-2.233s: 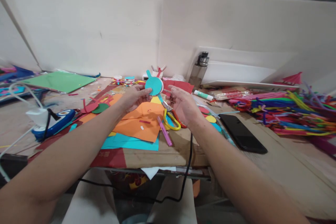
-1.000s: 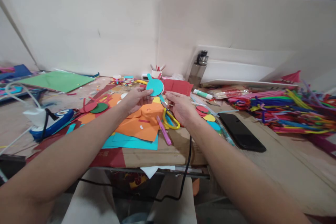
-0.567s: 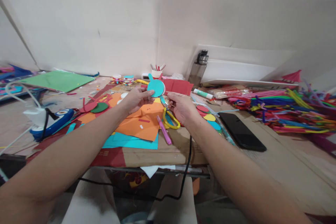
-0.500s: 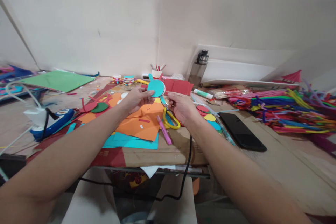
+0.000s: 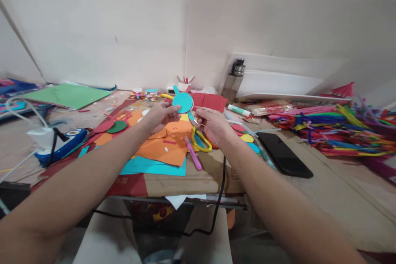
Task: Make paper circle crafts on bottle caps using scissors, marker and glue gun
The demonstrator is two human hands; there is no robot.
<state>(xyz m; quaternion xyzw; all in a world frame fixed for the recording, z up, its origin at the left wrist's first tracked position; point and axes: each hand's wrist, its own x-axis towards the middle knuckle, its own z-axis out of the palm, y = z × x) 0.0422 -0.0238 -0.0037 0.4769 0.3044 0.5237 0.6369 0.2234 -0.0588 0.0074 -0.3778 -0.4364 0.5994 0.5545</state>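
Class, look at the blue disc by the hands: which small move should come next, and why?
Probably the right hand should press the lower strip where it meets the disc: the left hand grips the disc's edge, and the right is close to that strip.

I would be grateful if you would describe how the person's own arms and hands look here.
The left hand and right hand are ungloved. No sleeve shows on either the left forearm or the right forearm, and neither wrist wears a watch or bracelet. Whether there are rings is too small to tell.
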